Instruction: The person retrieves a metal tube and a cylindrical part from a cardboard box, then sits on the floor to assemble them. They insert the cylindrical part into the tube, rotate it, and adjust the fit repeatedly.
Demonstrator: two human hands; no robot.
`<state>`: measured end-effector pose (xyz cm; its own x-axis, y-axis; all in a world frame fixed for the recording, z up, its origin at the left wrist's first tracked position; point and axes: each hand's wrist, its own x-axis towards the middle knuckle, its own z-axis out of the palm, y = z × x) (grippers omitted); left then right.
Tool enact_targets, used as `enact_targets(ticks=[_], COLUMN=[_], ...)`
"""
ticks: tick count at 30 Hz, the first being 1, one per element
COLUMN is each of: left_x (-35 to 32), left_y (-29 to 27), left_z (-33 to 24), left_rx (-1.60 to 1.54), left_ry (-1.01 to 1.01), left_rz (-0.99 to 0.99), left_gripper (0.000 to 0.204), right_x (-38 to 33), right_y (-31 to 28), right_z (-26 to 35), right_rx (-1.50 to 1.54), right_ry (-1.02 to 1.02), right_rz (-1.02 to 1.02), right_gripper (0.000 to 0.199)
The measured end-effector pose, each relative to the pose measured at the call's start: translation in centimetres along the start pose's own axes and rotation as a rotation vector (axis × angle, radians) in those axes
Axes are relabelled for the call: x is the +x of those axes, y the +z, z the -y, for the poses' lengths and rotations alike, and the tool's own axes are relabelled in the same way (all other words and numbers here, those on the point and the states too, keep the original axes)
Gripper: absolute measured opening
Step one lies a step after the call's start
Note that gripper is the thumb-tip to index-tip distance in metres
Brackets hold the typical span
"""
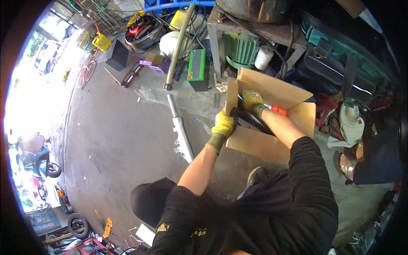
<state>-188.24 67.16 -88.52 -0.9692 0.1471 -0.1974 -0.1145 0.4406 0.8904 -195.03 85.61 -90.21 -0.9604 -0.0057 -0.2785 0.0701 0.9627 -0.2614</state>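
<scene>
Grey concrete workshop floor (114, 140), daylight at frame left, clutter along top; open brown cardboard box (272, 146) sits centre-right w/ a black part (250, 119) inside. Left hand (224, 124), yellow glove, fingers closed on the box's left flap; right hand (251, 101) is inside box, grip can't be told. Green-black box (196, 66) stands upper centre, yellow can (102, 42) upper left, silver fork leg (182, 136) left of box

Stained concrete floor (114, 140), cluttered workshop, bright daylight left
</scene>
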Motion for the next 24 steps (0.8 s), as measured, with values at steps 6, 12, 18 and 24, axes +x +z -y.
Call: enact_targets(ticks=[6, 12, 18, 24], left_x=[3.0, 5.8, 4.3, -5.0], left_y=[0.0, 0.5, -5.7, -16.3], left_z=[3.4, 0.7, -3.7, -14.9], left_rx=[-0.448, -0.675, -0.81, -0.468], left_ry=[-0.002, 0.086, 0.423, 0.688], left_rz=[0.118, 0.039, -0.192, 0.25], left_gripper=[0.036, 0.045, 0.05, 0.094], right_x=[-6.9, -11.4, -18.4, -14.9], right_y=[-9.0, -18.5, -28.6, -24.7], right_z=[-3.1, -2.0, 9.1, 16.5], right_rx=[0.363, 1.068, 1.082, 1.2], right_ry=[0.025, -0.19, -0.586, -0.823], right_rz=[-0.147, -0.224, -0.283, -0.091], right_gripper=[0.024, 0.012, 0.015, 0.018])
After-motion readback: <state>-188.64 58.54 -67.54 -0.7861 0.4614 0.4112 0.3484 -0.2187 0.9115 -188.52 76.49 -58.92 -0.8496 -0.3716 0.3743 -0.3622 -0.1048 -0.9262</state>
